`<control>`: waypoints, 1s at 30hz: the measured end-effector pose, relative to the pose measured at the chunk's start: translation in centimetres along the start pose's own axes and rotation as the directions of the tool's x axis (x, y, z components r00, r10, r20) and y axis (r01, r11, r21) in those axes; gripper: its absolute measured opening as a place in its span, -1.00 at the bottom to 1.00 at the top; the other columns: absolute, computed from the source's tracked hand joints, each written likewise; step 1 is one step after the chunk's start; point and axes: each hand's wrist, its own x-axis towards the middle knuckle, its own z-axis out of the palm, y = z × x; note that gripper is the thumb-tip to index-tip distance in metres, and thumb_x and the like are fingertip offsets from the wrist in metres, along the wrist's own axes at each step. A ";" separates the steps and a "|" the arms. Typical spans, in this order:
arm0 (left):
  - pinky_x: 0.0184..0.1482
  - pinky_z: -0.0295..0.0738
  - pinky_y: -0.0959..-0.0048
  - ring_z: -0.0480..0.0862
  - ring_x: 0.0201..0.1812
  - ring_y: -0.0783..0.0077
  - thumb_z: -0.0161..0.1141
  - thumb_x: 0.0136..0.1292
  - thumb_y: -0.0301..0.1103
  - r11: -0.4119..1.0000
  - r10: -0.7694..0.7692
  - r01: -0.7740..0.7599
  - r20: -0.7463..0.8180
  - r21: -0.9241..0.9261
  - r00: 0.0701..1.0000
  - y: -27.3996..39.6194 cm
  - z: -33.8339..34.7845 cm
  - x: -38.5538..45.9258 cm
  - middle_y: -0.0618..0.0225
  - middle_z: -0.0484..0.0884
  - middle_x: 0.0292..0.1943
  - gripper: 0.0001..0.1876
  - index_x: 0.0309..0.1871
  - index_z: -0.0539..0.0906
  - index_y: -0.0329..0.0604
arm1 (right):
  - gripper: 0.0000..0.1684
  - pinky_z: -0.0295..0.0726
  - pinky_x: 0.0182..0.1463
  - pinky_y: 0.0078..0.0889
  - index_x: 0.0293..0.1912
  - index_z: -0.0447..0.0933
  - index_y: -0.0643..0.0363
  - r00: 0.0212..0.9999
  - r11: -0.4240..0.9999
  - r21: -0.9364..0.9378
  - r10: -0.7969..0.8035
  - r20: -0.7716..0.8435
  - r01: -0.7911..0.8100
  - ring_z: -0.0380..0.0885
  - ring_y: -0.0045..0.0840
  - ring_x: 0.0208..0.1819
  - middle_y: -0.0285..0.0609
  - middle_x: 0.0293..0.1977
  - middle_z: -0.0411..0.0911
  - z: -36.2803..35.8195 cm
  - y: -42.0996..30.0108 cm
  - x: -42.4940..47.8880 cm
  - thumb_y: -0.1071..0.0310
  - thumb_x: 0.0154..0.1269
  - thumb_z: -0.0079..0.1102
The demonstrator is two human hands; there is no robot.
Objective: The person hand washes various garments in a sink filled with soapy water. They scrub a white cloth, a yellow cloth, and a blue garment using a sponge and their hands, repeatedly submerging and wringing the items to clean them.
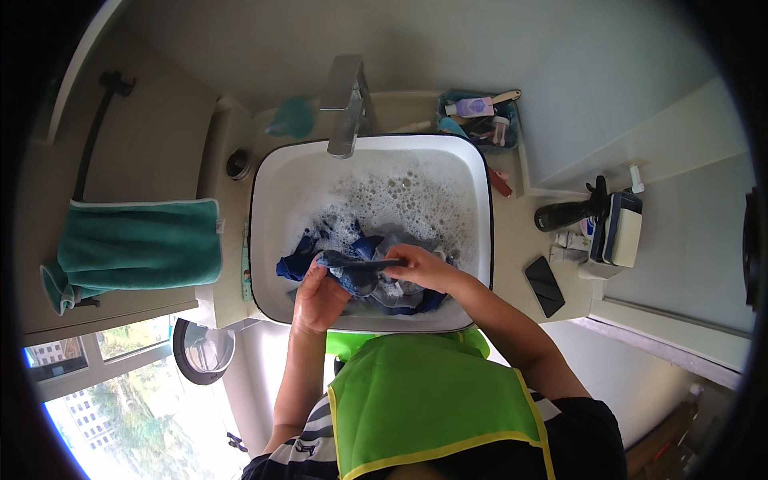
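Note:
A white washbasin (270,198) with a dark rim holds soapy water covered in suds (408,192). Over its near side I stretch a dark blue-grey piece of wet fabric (360,268) between my two hands. My left hand (321,300) grips its left end, where some foam clings. The right end is pinched between the thumb and fingers of my right hand (420,268). Below and around the fabric, a dark blue cloth (294,262) and a grey cloth (402,297) lie partly under water. Their full shapes are hidden by foam and by my hands.
A metal faucet (345,114) overhangs the basin's far edge. Right of the basin are a phone (545,287), a black bottle (564,215) and a basket (513,129) of toiletries. A teal towel (141,246) hangs at left, near a toothbrush (246,261) on the counter.

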 end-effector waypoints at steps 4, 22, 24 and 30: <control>-0.14 0.56 0.36 0.62 -0.15 0.41 -0.04 0.35 -0.44 0.980 0.107 -0.062 -0.236 0.187 0.966 0.5 -2.7 3.4 0.31 0.59 -0.15 -0.80 0.01 0.45 -0.11 | -0.81 0.40 -0.34 -0.65 -0.17 0.42 0.10 0.979 0.933 0.360 0.081 -0.189 -0.008 0.40 -0.78 -0.37 -0.44 -0.39 0.42 -3.2 -0.7 -0.8 0.32 0.25 0.18; -0.08 0.49 0.37 0.54 -0.04 0.36 0.08 0.30 -0.22 0.536 0.223 -0.278 0.184 0.797 0.957 -7.6 -12.1 18.0 0.25 0.54 -0.10 -0.69 0.03 0.42 -0.15 | -0.78 0.51 -0.32 -0.28 -0.26 0.48 0.13 0.873 0.475 -0.880 -0.434 -0.223 0.011 0.53 -0.16 -0.41 -0.19 -0.44 0.54 3.6 -2.5 7.4 0.23 0.17 0.21; -0.12 0.49 0.43 0.54 -0.06 0.41 0.11 0.26 -0.26 0.948 -0.075 0.114 -0.142 0.297 0.987 -6.4 -7.4 16.0 0.28 0.53 -0.10 -0.70 0.02 0.44 -0.14 | -0.79 0.51 -0.31 -0.24 -0.30 0.50 0.08 0.819 0.537 -0.836 -0.427 -0.382 -0.110 0.53 -0.19 -0.46 -0.22 -0.52 0.51 0.4 -1.9 9.0 0.20 0.14 0.23; -0.46 0.39 0.49 0.49 -0.41 0.53 0.02 0.29 -0.26 0.950 -0.313 0.278 -0.409 -0.145 0.857 -5.1 -7.0 16.5 0.44 0.47 -0.43 -0.87 -0.28 0.47 -0.10 | -0.74 0.46 -0.01 -0.28 -0.54 0.50 0.02 0.791 0.290 -0.952 -0.604 -0.100 0.101 0.49 -0.30 -0.63 -0.24 -0.68 0.47 4.3 -2.3 7.6 0.15 0.20 0.11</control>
